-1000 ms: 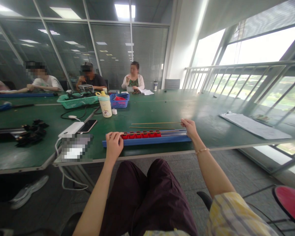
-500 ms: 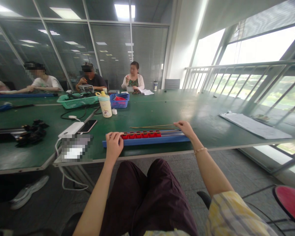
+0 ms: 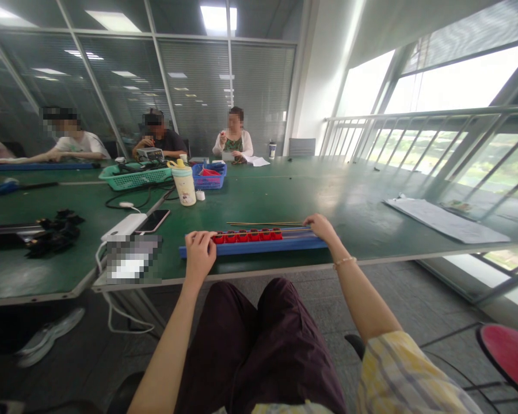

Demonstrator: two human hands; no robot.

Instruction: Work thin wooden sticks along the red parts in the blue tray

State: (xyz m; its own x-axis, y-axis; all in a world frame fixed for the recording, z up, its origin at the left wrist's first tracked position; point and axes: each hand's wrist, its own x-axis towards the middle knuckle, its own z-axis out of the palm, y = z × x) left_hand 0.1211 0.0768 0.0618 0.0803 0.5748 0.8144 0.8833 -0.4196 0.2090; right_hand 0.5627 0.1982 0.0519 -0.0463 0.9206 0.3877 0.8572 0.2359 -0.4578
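Observation:
My left hand (image 3: 200,255) lies curled over the left end of a long blue rail (image 3: 254,246), just left of a row of several red blocks (image 3: 247,235) set along it. My right hand (image 3: 320,228) rests at the rail's far right end, on or just behind clear and metal strips running along its top. Two thin metal rods (image 3: 264,223) lie on the green table (image 3: 259,201) behind the rail, their right ends close to my right fingers. Whether those fingers pinch a rod is hard to tell.
Left of my left hand lie a white power bank (image 3: 124,227), a phone (image 3: 153,221) and a pixelated patch (image 3: 133,259). A sheet of paper (image 3: 444,221) lies at the right. Farther off stand a bottle (image 3: 183,186), baskets and seated co-workers.
My right hand has moved left and nearer me along the rail. The upper thin rod has swung down closer to the lower one. My left hand has stayed in place.

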